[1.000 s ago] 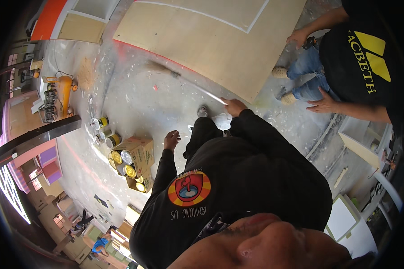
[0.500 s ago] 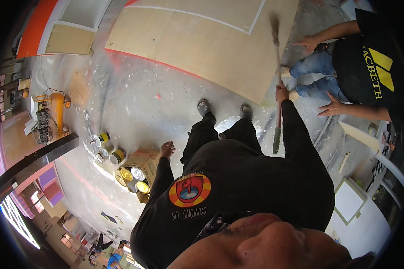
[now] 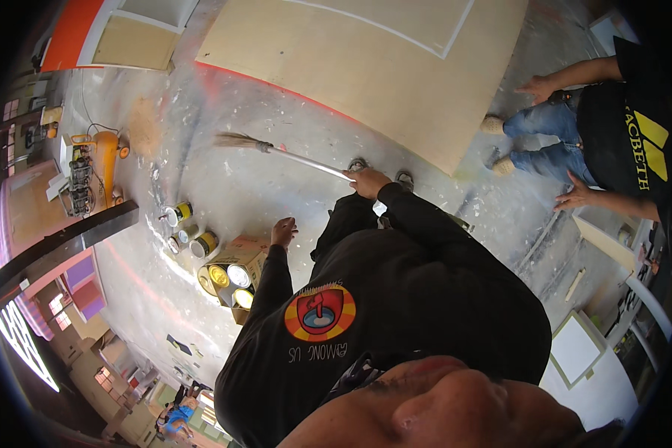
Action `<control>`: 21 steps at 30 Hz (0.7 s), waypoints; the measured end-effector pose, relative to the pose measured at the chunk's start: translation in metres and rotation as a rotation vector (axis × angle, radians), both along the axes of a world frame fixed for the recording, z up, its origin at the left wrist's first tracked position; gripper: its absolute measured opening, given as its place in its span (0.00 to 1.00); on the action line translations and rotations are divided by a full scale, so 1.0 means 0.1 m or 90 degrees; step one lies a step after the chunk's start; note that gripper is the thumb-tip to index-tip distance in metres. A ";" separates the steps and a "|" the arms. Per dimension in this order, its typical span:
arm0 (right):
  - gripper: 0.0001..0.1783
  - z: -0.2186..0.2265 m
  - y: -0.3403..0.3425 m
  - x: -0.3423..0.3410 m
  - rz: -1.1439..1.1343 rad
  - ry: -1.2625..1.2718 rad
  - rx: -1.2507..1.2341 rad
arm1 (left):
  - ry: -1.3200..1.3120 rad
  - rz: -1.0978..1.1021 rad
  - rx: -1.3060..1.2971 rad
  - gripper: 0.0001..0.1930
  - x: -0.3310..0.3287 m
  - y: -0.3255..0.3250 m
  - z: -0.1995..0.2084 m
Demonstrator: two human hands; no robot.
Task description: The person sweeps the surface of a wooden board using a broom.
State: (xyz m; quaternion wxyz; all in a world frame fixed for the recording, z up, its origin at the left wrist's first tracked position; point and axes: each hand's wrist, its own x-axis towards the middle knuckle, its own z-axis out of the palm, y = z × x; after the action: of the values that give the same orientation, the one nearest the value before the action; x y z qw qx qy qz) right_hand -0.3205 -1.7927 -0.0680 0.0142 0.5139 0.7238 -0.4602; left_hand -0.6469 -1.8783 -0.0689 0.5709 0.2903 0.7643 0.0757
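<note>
My right hand (image 3: pixel 369 184) is wrapped round the handle of a long broom (image 3: pixel 306 162) in front of my body. The broom's brown, thin bristles (image 3: pixel 239 140) point left over the grey floor. Part of the handle is hidden behind my right forearm, and its green end peeks out beyond the sleeve. My left hand (image 3: pixel 284 232) hangs low with loosely bent fingers and holds nothing. Nearest to it stands a cardboard box (image 3: pixel 252 250) with several paint cans (image 3: pixel 239 275) in it. More cans (image 3: pixel 204 244) stand on the floor beside the box.
A large pale plywood panel (image 3: pixel 366 67) with a red edge lies ahead. On the right stands another person (image 3: pixel 612 127) with both hands held out. An orange air compressor (image 3: pixel 106 168) is at the left, near a dark post (image 3: pixel 75 243). Paint marks cover the floor.
My right hand has swung the broom from the right side across to the left; its bristles moved from over the panel to over the floor. My left hand stays low near the box.
</note>
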 end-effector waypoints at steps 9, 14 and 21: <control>0.25 -0.98 0.11 1.78 -0.415 -0.017 0.062 | 0.006 0.076 -0.011 0.19 0.00 -0.61 0.05; 0.20 -0.80 0.23 2.75 -0.700 -0.131 -0.016 | 0.010 0.082 -0.046 0.19 0.18 -0.88 0.12; 0.25 -0.91 0.49 2.72 -0.739 -0.095 -0.037 | 0.022 0.130 -0.039 0.18 0.38 -1.09 0.15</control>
State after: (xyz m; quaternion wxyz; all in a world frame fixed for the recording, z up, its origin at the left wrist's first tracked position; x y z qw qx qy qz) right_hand -0.0488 -1.7436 -0.1587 -0.1753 0.8568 0.3079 -0.3746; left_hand -0.6088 -1.9870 -0.0540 0.5558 0.1941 0.8014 0.1052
